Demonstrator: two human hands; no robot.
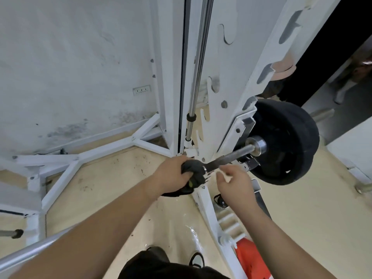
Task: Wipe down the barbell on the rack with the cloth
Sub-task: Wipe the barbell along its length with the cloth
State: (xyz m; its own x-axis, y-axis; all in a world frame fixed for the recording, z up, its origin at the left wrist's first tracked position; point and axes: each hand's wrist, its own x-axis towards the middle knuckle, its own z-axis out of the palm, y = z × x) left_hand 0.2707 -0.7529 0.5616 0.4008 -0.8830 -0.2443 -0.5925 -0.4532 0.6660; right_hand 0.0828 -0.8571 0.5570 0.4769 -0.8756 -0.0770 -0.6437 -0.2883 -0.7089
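As I am looking down through the head camera, my left grip [173,176] is clutching the dark cloth [194,168], fingers curled tight, and wrapping it round the shaft of the barbell [229,155]. That barbell is sitting low on the white rack [231,77], with black plates [285,143] loaded on its right end. My right grip [235,184] is hovering just below the bare shaft, fingers loosely curled and holding nothing. Pale wooden floor [124,178] is showing beneath.
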